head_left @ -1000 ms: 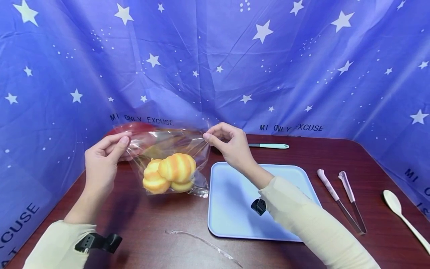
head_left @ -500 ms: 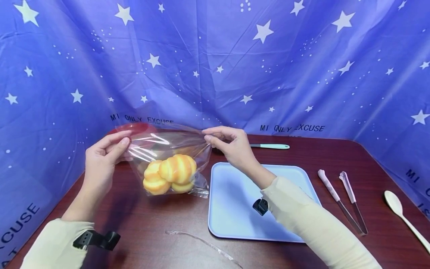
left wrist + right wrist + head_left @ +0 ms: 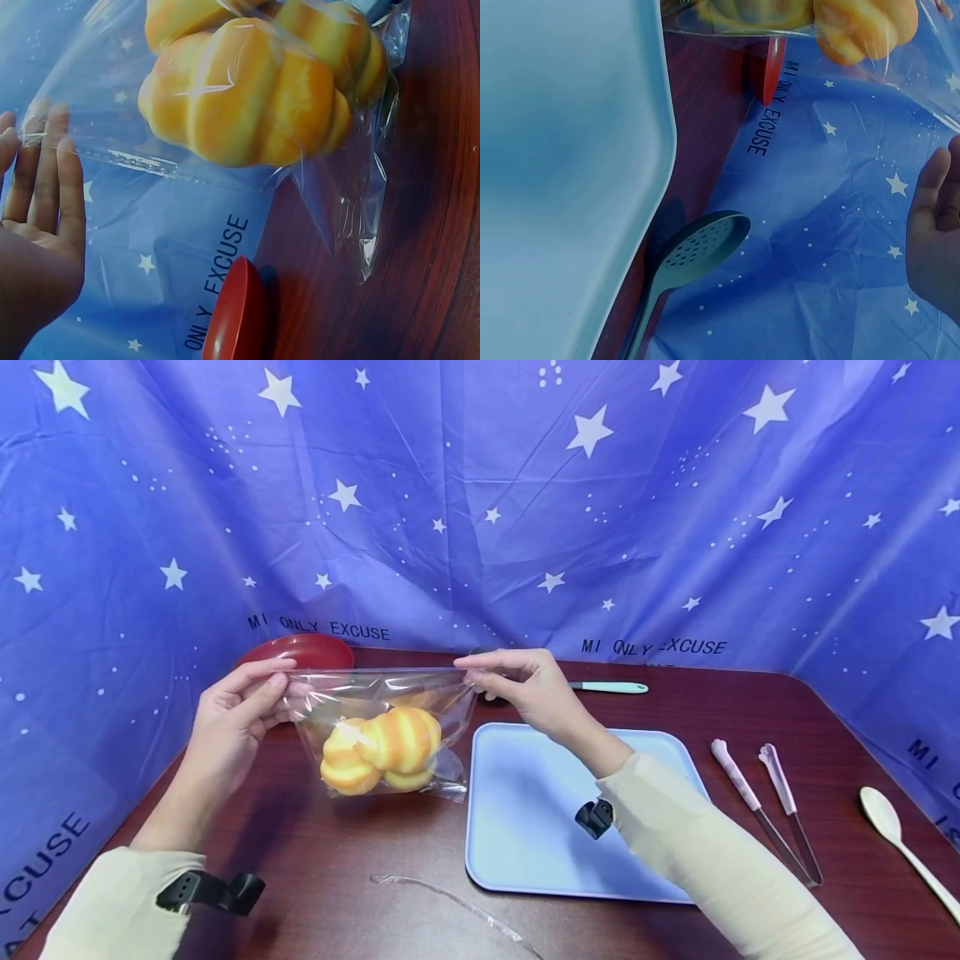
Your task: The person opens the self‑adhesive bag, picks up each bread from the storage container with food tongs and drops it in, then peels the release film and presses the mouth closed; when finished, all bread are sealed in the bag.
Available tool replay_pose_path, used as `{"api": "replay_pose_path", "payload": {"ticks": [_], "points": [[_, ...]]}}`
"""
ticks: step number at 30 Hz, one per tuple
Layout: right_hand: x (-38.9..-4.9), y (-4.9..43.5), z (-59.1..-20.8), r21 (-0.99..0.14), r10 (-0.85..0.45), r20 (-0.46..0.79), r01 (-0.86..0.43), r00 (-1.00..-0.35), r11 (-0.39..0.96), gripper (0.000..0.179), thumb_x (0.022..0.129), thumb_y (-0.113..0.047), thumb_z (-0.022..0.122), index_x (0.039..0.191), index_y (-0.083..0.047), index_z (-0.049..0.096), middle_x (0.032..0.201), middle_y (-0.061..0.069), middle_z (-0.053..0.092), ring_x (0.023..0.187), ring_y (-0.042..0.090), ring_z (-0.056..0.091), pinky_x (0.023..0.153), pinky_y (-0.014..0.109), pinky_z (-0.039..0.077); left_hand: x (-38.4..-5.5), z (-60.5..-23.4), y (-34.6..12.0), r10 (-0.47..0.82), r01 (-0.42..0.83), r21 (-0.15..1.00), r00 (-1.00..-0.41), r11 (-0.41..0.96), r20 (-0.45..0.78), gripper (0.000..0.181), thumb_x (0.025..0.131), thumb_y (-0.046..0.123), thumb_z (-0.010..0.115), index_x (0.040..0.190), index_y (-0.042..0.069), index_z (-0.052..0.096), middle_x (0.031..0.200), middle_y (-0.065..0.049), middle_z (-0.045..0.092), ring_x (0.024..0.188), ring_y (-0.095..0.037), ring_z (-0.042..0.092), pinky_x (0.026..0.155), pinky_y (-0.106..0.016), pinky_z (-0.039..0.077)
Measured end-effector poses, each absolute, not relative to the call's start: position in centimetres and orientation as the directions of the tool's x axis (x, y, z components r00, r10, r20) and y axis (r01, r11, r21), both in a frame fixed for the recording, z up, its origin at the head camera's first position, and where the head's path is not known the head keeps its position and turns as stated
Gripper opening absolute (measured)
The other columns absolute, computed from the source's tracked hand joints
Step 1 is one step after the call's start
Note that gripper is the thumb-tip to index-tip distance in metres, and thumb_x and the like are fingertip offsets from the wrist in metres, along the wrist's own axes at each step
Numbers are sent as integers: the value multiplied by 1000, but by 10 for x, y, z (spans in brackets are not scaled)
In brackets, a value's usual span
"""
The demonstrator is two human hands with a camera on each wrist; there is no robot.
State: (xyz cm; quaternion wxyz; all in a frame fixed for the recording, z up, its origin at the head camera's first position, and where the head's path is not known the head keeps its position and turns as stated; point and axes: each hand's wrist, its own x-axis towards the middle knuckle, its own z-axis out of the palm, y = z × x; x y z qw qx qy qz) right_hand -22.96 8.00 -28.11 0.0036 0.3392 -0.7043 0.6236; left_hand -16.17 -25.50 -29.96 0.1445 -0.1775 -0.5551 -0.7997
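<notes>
A clear plastic bag holds several yellow-orange bread rolls bunched in its lower part. My left hand pinches the bag's upper left corner between thumb and index finger. At the upper right corner, my right hand pinches the bag the same way. The top edge stretches nearly straight between both hands. In the left wrist view the rolls show large through the film, beside the left hand. The right wrist view catches the right hand at its edge, with the bag above.
A light blue tray lies right of the bag. Behind stand a red bowl and a slotted spoon with a mint handle. Tongs and a cream spoon lie right; a clear strip lies in front.
The bag's top edge has flattened and come down, uncovering the red bowl behind it. My right hand has shifted slightly right, its fingers now straighter. The rolls stay bunched at the bottom.
</notes>
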Motion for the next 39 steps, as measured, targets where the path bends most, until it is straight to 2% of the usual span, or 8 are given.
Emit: {"api": "replay_pose_path", "payload": {"ticks": [6, 12, 14, 16, 19, 21, 28, 39], "points": [[-230, 85, -280, -881, -527, 410, -473, -745, -17, 21, 96, 6, 58, 112, 9, 73, 111, 16, 73, 88, 16, 66, 77, 35, 58, -163, -302, -260, 9, 415, 832, -893, -369, 449, 32, 103, -10, 45, 111, 1, 74, 91, -10, 77, 79, -17, 75, 74, -28, 60], [-228, 86, -279, -894, -539, 393, -447, -745, -34, 29, 94, -3, 54, 114, 9, 72, 112, 14, 73, 91, 18, 65, 79, 33, 56, -163, -300, -265, 64, 452, 810, -858, -374, 509, 42, 105, -5, 31, 100, -5, 72, 93, -12, 76, 85, -19, 75, 80, -27, 59], [-227, 85, -279, -888, -525, 397, -459, -752, -14, 24, 96, -7, 60, 111, 7, 74, 110, 11, 74, 92, 18, 66, 80, 32, 56, -163, -298, -264, 29, 477, 813, -857, -334, 515, 39, 105, -4, 35, 96, -4, 73, 90, -11, 76, 83, -17, 75, 78, -26, 59], [-226, 83, -279, -882, -508, 401, -470, -762, 10, 19, 96, -8, 68, 108, 4, 76, 104, 9, 76, 89, 19, 67, 79, 31, 57, -162, -297, -262, -34, 490, 834, -866, -254, 498, 29, 103, -5, 47, 90, -1, 73, 84, -9, 76, 77, -15, 75, 74, -23, 59], [-226, 80, -280, -876, -480, 403, -480, -779, 45, 14, 91, -6, 75, 103, 1, 77, 97, 4, 76, 85, 18, 69, 78, 29, 57, -162, -295, -257, -124, 473, 868, -880, -149, 458, 19, 95, -10, 63, 82, 3, 67, 77, -5, 75, 70, -12, 74, 69, -21, 58], [-226, 79, -279, -877, -466, 400, -478, -789, 55, 14, 89, -4, 77, 103, 1, 76, 93, 4, 76, 82, 18, 69, 77, 29, 57, -162, -294, -255, -149, 458, 881, -885, -115, 441, 21, 90, -13, 67, 81, 4, 62, 75, -4, 75, 67, -9, 72, 66, -19, 58], [-227, 82, -274, -872, -466, 397, -483, -791, 76, 24, 91, -2, 75, 115, 0, 70, 91, 7, 74, 86, 16, 70, 82, 31, 57, -161, -289, -255, -137, 424, 892, -904, -157, 405, 29, 89, -21, 63, 95, 8, 64, 79, -3, 76, 71, -8, 73, 66, -19, 58], [-225, 83, -273, -830, -468, 427, -541, -774, 137, 22, 99, -6, 66, 120, -3, 70, 92, 9, 73, 86, 22, 68, 79, 34, 57, -161, -290, -253, -105, 444, 890, -895, -101, 434, 27, 94, -12, 64, 111, 8, 69, 83, -2, 77, 75, -8, 74, 72, -20, 58]]}}
